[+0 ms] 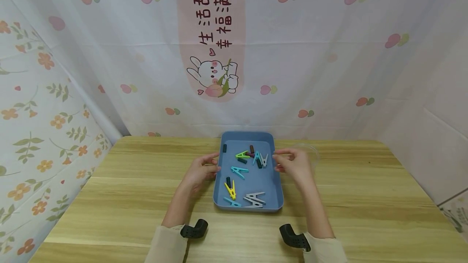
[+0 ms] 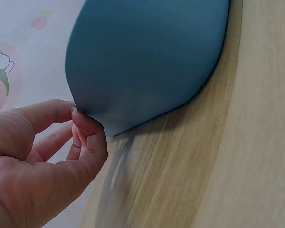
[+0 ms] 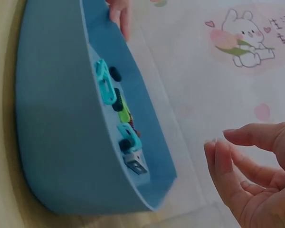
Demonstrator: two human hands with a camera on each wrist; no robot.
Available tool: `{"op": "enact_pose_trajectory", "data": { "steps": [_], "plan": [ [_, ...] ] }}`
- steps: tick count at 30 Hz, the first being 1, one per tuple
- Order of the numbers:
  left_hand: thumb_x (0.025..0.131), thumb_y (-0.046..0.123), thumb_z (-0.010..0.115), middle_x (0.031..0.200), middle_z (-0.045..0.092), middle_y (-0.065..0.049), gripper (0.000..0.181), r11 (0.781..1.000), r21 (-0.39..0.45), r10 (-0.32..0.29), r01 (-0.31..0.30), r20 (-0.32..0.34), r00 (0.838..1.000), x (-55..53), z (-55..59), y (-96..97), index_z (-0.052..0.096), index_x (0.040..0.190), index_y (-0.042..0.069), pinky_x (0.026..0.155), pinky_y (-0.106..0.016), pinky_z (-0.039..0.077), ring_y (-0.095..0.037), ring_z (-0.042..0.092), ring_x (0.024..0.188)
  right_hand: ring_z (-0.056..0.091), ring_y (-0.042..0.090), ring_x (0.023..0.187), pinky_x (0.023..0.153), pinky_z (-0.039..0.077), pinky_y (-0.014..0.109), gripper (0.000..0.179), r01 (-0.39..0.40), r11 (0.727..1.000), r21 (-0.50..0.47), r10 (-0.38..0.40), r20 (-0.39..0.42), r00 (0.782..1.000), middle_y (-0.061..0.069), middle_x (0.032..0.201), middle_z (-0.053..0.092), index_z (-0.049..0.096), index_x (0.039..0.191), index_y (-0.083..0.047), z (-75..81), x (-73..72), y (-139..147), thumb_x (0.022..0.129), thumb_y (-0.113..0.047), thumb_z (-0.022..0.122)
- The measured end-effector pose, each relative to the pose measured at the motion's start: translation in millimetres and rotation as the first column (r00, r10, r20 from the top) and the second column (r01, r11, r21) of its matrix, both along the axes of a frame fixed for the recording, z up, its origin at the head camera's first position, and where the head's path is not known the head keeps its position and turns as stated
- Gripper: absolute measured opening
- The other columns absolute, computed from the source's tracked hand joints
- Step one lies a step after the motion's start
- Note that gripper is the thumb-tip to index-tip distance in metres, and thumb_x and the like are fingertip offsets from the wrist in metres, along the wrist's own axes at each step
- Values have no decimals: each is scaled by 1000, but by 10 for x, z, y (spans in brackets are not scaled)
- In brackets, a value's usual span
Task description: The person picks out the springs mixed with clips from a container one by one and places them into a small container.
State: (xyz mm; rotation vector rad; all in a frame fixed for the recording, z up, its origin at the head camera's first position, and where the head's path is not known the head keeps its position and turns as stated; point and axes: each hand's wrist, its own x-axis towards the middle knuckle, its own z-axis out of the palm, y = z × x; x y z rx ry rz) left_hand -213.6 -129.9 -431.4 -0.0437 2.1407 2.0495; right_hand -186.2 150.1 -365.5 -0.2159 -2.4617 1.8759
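Note:
A blue rectangular tray (image 1: 261, 186) lies on the table with several plastic clothespins and small ribbed cylinders inside. Among the clothespins are a yellow clothespin (image 1: 231, 191), a green clothespin (image 1: 242, 155), turquoise ones such as a turquoise clothespin (image 1: 239, 170), and grey ones such as a grey clothespin (image 1: 254, 196). A dark cylinder (image 1: 224, 148) is by the tray's far left corner. My left hand (image 1: 199, 170) pinches the tray's left rim between thumb and finger. On the other side, my right hand (image 3: 249, 173) is apart from the tray wall, fingers loosely bent with nothing held.
Behind my right hand a clear round container (image 1: 310, 148) stands on the wooden table (image 1: 358, 186). A white patterned curtain (image 1: 310, 72) hangs along the table's back edge, and a flowered cloth (image 1: 47, 121) hangs at the left.

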Motion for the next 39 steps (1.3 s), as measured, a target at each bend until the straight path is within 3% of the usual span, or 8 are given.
{"op": "enact_pose_trajectory", "data": {
  "steps": [11, 22, 28, 31, 34, 39],
  "plan": [
    [89, -7, 63, 102, 52, -10, 52, 1000, 17, -2, 2, -2, 1000, 3, -3, -4, 55, 140, -3, 67, -22, 52, -12, 57, 77, 69, 17, 61, 65, 60, 31, 28, 1, 999, -41, 0, 41, 999, 29, 98, 70, 64, 117, 12, -112, -57, -142, 93, -1, 66],
    [90, -7, 63, 103, 53, -11, 52, 1000, 12, -3, 3, -3, 1000, -14, -21, -5, 55, 141, -2, 68, -22, 53, -13, 58, 77, 66, 9, 58, 67, 60, 29, 30, 2, 997, -80, 9, 139, 990, 18, 83, 69, 63, 116, 17, -259, -180, -271, 88, 8, 65],
    [89, -8, 63, 101, 52, -10, 52, 1000, 25, -4, 4, -6, 1000, -13, -9, -1, 55, 140, -3, 68, -22, 52, -12, 58, 77, 67, 10, 62, 67, 60, 27, 33, -39, 994, -104, 59, 197, 979, 22, 92, 67, 57, 126, 17, -297, -208, -298, 94, 9, 55],
    [89, -8, 64, 100, 53, -9, 52, 1000, 24, -4, 4, -13, 1000, -8, -9, 1, 55, 139, -4, 67, -22, 52, -11, 58, 76, 69, 16, 72, 74, 60, 31, 39, -85, 989, -125, 114, 246, 963, 29, 104, 66, 48, 135, 16, -315, -232, -310, 97, 10, 43],
    [89, -8, 63, 100, 53, -9, 52, 1000, 30, -5, 6, -14, 1000, -4, -11, 4, 55, 140, -4, 67, -22, 52, -11, 58, 75, 70, 30, 91, 85, 58, 38, 47, -120, 971, -208, 179, 293, 939, 36, 119, 58, 36, 144, 16, -331, -257, -313, 97, 13, 33],
    [89, -9, 62, 101, 51, -8, 54, 999, 54, -8, 8, -2, 1000, -10, -23, 6, 54, 142, -1, 67, -21, 51, -10, 57, 76, 49, 51, 127, 104, 46, 49, 52, -163, 920, -356, 282, 314, 907, 41, 139, 39, 19, 152, 14, -332, -278, -295, 100, 11, 23]
  ]
}}
